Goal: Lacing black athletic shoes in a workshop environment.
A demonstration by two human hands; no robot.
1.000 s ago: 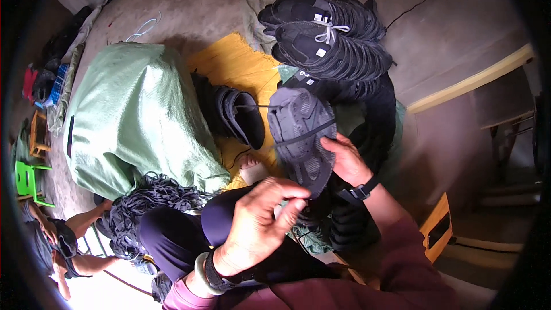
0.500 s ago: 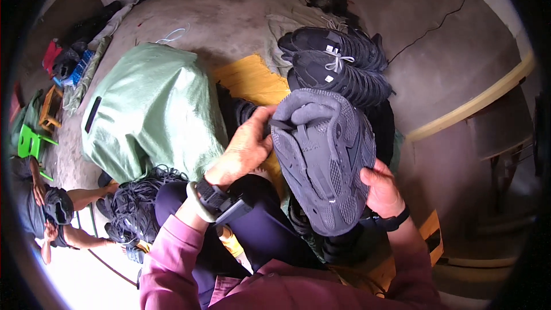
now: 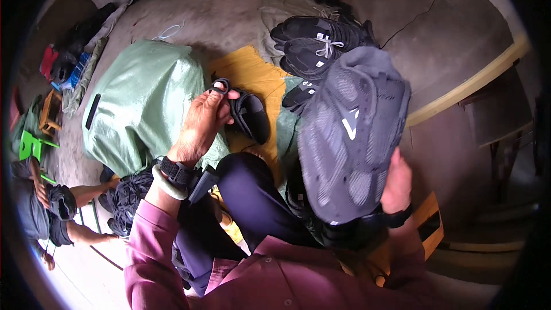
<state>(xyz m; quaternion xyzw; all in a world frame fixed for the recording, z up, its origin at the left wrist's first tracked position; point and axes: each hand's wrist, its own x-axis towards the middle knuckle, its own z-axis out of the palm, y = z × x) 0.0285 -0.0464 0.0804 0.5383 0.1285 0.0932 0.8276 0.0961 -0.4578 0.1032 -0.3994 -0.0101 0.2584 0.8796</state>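
Grey shoe upper (image 3: 356, 138): in the air in front of the person's right side, stood on a slant with a white mark on its side facing the camera.
Right hand (image 3: 397, 183): gripping the upper's lower right edge, the thumb along the near side; the other fingers are mostly hidden, so their exact pose cannot be told.
Left hand (image 3: 202, 120): well apart from the upper, fingers curled in, thumb and forefinger pinching a small dark loop (image 3: 221, 85).
Dark shoe piece (image 3: 252, 119): just beyond the left hand, its opening facing up, on a yellow sheet (image 3: 241, 66).
Shoe stack (image 3: 313, 51): dark uppers layered behind the grey one, a pale lace tied on one.
Green sack (image 3: 146, 103): bulky, left of the yellow sheet.
Dark heap (image 3: 131, 198): below the sack, beside the person's leg.
Co-worker (image 3: 31, 204): at the far left, a dark piece (image 3: 62, 202) in hand.
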